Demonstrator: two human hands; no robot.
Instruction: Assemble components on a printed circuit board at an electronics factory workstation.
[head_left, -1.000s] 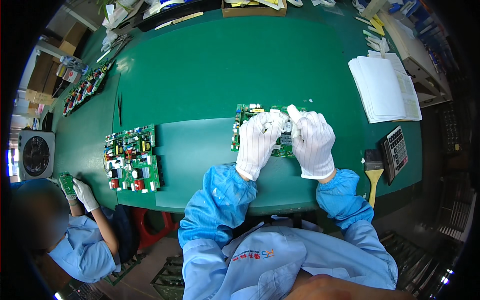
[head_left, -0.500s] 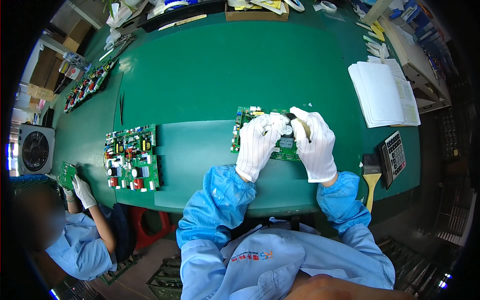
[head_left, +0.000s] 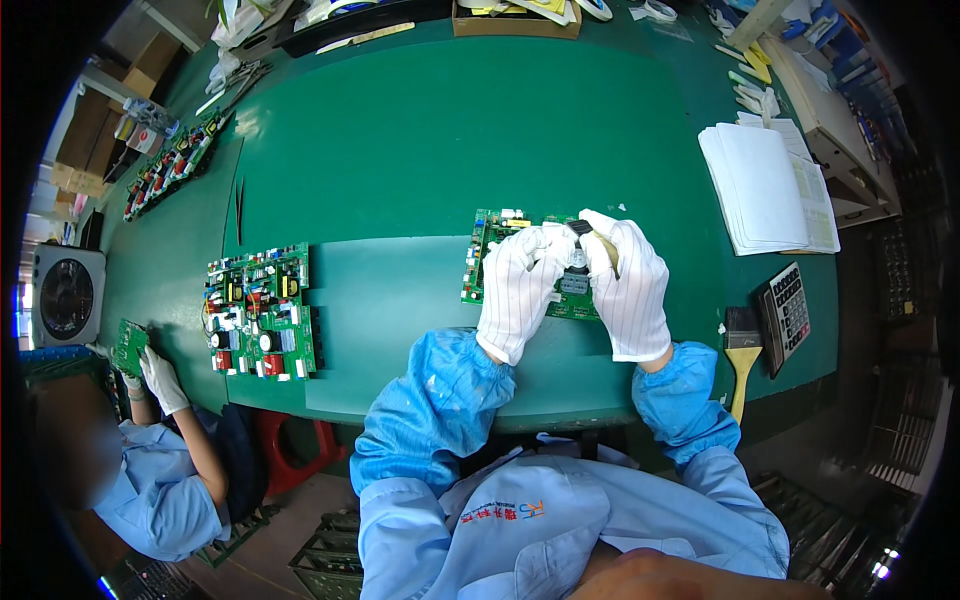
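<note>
A green circuit board (head_left: 482,262) lies on the mat in front of me, partly covered by my gloved hands. My left hand (head_left: 522,285) is over its middle, with thumb and fingers pinched together. My right hand (head_left: 632,285) is closed over the board's right side, and its fingertips meet the left ones. Between the fingertips shows a small dark ribbed piece (head_left: 579,228); which hand grips it is unclear. A curved brownish edge (head_left: 611,258) shows at the right thumb, too small to name. Below the fingertips, a grey block-shaped component (head_left: 574,284) sits on the board.
Populated circuit boards (head_left: 262,315) lie to the left, with tweezers (head_left: 239,212) beyond them. More boards (head_left: 175,170) stand at the far left. A co-worker's gloved hand (head_left: 160,380) holds a small board (head_left: 131,347). Rightward are papers (head_left: 755,190), a calculator (head_left: 787,318) and a brush (head_left: 742,360).
The dark piece between my fingertips has tilted, showing its ribbed face more. My left hand has shifted slightly to the right; the board stays put.
</note>
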